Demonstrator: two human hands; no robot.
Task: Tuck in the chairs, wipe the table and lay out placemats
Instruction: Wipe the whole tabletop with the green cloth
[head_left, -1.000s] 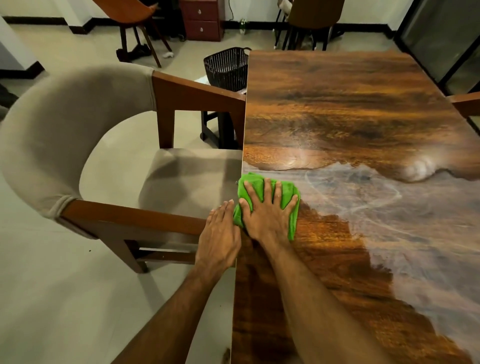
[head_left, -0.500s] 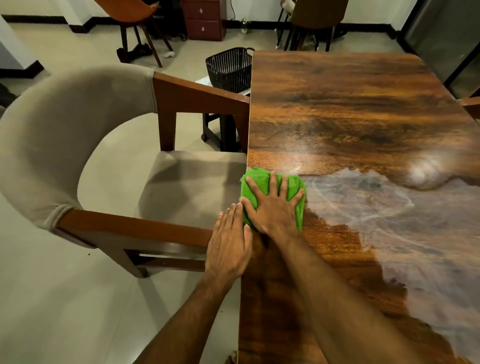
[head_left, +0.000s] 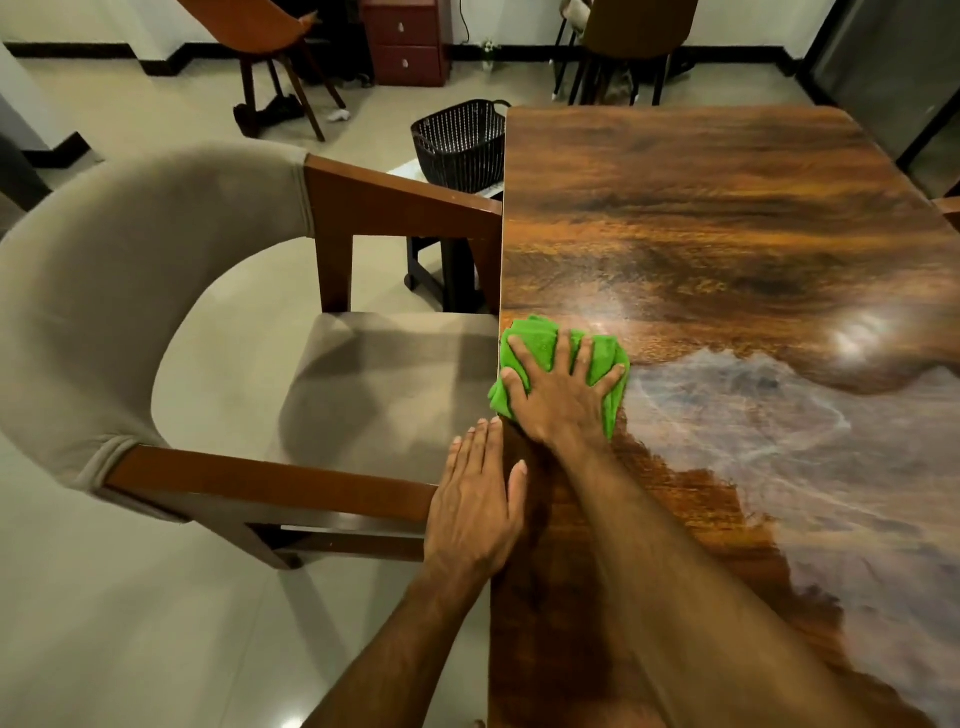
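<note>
We've got our right hand (head_left: 558, 395) spread flat on the green cloth (head_left: 540, 345) at the table (head_left: 727, 218) edge, left hand (head_left: 475, 514) flat alongside holding nothing, so one sloppy swipe could drag the cloth off onto the chair (head_left: 374, 395).

Glossy wood-grain table (head_left: 727, 234), fluffy green cloth (head_left: 540, 343), matt beige fabric chair (head_left: 104, 291) with polished wooden arms.

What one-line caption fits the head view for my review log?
Right hand presses a green cloth on the wooden table near its edge, left hand resting on that edge.
</note>
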